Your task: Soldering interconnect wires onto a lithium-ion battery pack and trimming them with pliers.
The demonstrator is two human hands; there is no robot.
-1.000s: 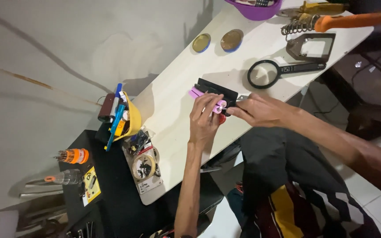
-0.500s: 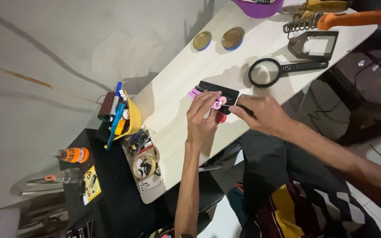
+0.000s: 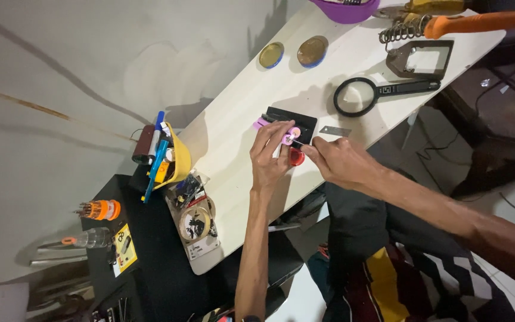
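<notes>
Fingers [image 3: 271, 138] of both hands pinch a small pink part [image 3: 291, 135] over the pale tabletop [image 3: 233, 128] beside a grey wall [image 3: 61, 65]

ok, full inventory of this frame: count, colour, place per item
long white wooden table: 1, centre
flat black device: 1, on table by the hands
small pink round part: 1, in left fingers
black magnifying glass: 1, right of the device
round tins: 2, brass-coloured with blue rims, far side of the table
orange-handled soldering iron: 1, top right
yellow tool holder: 1, table's near end
left hand: holds the pink part
right hand: pinches a thin tool at the part
</notes>
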